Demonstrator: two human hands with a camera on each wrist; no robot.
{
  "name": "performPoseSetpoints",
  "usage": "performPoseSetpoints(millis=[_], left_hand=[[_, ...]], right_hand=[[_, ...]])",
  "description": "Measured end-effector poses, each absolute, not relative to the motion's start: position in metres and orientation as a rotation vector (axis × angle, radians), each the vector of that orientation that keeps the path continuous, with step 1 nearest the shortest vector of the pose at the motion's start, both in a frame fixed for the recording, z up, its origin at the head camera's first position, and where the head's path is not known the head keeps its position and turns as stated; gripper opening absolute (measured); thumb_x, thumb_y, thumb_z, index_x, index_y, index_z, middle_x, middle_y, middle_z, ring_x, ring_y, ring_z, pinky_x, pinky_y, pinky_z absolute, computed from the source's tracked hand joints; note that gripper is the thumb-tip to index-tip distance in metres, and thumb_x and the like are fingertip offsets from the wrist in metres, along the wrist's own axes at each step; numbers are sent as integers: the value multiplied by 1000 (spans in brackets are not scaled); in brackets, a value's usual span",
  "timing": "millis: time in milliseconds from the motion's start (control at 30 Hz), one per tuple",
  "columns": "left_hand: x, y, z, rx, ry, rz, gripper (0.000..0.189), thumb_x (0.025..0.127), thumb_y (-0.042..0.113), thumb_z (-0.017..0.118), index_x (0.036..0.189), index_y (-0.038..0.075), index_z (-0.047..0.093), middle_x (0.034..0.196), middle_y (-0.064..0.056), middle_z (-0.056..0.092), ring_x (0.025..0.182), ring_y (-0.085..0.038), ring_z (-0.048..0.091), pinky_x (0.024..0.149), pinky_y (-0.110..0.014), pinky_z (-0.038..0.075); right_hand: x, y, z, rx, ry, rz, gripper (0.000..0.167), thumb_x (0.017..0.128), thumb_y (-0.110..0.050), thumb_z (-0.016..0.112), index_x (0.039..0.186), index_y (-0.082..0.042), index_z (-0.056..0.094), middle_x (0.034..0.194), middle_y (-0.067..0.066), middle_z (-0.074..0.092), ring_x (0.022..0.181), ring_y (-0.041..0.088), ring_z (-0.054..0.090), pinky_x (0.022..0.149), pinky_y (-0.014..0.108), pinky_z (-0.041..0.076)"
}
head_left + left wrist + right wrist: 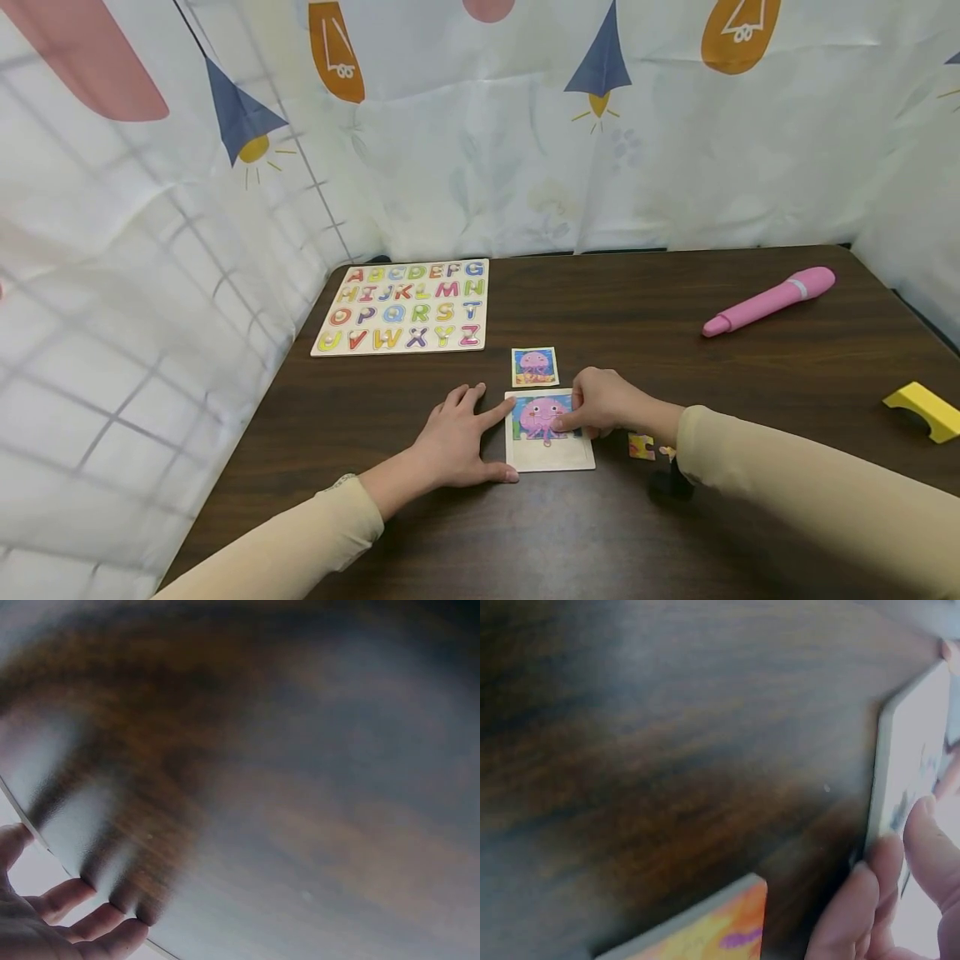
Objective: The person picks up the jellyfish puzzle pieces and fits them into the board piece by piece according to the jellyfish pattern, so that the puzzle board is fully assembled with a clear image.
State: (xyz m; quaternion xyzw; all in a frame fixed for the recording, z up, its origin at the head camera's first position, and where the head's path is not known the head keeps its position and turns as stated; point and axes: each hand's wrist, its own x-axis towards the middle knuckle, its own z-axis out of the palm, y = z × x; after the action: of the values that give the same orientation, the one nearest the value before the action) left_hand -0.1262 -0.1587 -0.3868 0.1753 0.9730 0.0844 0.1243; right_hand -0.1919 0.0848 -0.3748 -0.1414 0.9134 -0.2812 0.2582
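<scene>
A jigsaw puzzle board lies flat on the table, its upper part filled with a pink jellyfish picture and its lower part bare. My left hand is spread beside it, index fingertip and thumb touching its left edge. My right hand grips the board's right edge, thumb on the picture and fingers curled at the side, as the right wrist view also shows. Just beyond the board lies a small jellyfish picture card. A loose orange and yellow puzzle piece lies right of the board, with another piece partly hidden by the right sleeve.
An alphabet board with coloured letters lies at the back left of the dark table. A pink pen-shaped toy is at the back right. A yellow arch block sits near the right edge. Printed curtains surround the table.
</scene>
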Motion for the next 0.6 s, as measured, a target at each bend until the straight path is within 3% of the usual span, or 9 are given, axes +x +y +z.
performPoseSetpoints(millis=[233,433,600], left_hand=[[-127,-158,-389,514,2839,246,96,78,71,75,158,32,40,165,-20,32,151,-43,28,115,-62,36],[-127,-158,-388,506,2833,250,95,78,70,76,158,33,40,165,-19,31,152,-43,27,115,-63,35],[-126,-159,-387,508,2838,248,96,78,70,76,159,34,38,165,-20,31,152,-42,28,115,-64,35]], right_hand=[[-202,110,-373,-484,2181,-1038,19,93,-14,76,94,1,65,72,6,70,65,11,66,66,29,60],[-211,142,-364,-578,2083,-1117,41,95,-18,74,126,7,63,107,12,75,91,17,68,87,33,58],[-211,176,-357,-615,2063,-1178,52,96,-20,73,135,11,56,125,22,70,109,24,71,97,36,57]])
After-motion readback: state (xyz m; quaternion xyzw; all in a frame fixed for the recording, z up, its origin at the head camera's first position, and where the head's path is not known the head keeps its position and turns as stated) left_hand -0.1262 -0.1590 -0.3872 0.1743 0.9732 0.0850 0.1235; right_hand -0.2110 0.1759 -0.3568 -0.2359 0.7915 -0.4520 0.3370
